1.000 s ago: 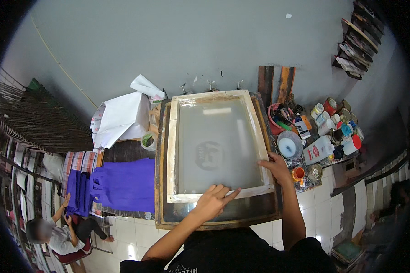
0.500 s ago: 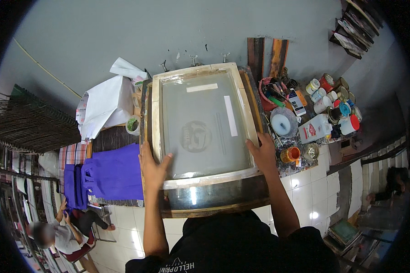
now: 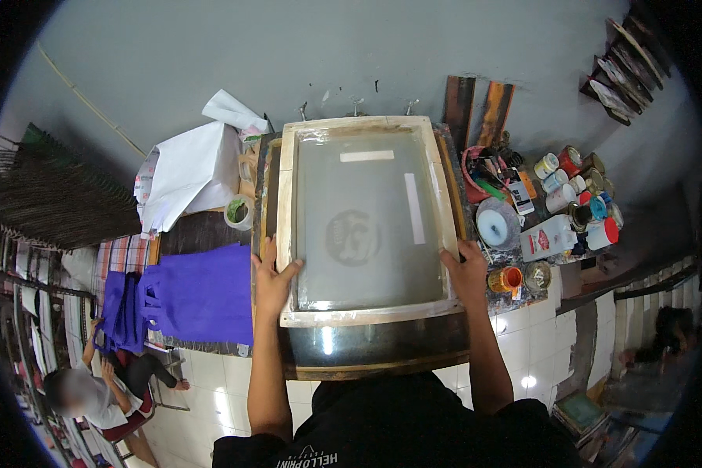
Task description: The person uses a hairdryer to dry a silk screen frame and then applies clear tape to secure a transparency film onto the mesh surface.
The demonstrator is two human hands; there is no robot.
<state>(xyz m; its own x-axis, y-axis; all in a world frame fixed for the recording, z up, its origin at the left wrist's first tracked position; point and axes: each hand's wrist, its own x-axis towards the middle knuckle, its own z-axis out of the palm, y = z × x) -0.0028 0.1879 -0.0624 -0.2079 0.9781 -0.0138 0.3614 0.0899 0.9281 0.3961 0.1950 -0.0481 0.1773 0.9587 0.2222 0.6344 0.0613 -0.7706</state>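
A silk-screen frame (image 3: 370, 316) with pale wooden sides and taped edges lies over a dark, glossy printing board (image 3: 382, 343). Its grey mesh (image 3: 327, 171) bears a faint round emblem and two white strips. My left hand (image 3: 274, 281) holds the frame's left side low down, thumb over the top edge and fingers along the outside. Opposite it, my right hand (image 3: 468, 273) grips the right side in the same way, its thumb on the wood. The undersides of both hands are hidden.
Purple fabric bags (image 3: 199, 292) lie on the left, below a white-covered stack (image 3: 191, 168). Paint jars (image 3: 558, 199), a white jug (image 3: 547, 238) and an orange pot (image 3: 505, 279) crowd the right. A seated person (image 3: 105, 394) handles purple fabric at lower left.
The whole view has shifted and turned slightly, so the frame appears further right and straighter. My right fingers have curled closer round the frame's side. Both hands stay on it.
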